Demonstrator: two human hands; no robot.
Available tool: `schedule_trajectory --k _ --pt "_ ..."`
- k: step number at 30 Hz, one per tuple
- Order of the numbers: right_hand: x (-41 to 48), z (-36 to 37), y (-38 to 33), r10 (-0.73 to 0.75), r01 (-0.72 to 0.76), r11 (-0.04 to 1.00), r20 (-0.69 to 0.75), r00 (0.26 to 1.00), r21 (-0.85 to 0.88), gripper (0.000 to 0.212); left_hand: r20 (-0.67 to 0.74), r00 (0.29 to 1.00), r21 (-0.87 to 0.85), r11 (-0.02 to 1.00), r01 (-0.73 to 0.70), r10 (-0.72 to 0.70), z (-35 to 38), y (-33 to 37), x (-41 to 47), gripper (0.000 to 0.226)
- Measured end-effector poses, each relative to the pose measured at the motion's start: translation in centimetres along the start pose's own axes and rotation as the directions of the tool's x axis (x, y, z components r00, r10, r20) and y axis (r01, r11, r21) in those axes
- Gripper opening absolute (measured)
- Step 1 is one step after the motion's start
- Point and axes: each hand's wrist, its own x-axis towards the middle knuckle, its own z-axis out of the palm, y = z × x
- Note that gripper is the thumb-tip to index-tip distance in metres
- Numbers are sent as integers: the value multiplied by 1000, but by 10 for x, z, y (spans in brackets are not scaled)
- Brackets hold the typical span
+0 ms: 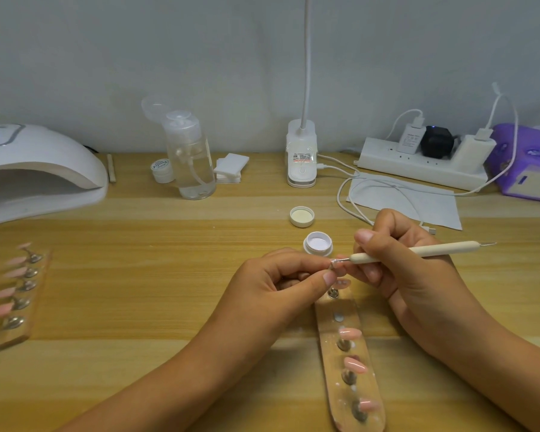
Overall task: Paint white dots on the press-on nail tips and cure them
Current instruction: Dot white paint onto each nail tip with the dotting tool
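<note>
Above the bench [138, 275], the left hand [281, 282] pinches a nail tip [333, 264]. The right hand [412, 272] grips a pen [434, 248], its point on the nail tip, just in front of an open pot [318, 244].

Pump bottle [194, 163] nr cotton pads [231, 166], clip lamp [301, 157] mid-back, pwr strip [418, 168] (three plugs in) right.

Soft, even, fairly bright light leaves only faint shadows on the worktop [138, 307]. Wide-angle distortion bows the edges, and the nail rack [16, 294] at far left is smeared with blur.
</note>
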Motion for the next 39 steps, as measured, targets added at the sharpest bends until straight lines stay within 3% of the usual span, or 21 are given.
schedule_trajectory --k 39 --pt "-1 -3 -1 -35 35 998 10 999 46 29 11 1000 17 1000 -7 7 0 0 0 28"
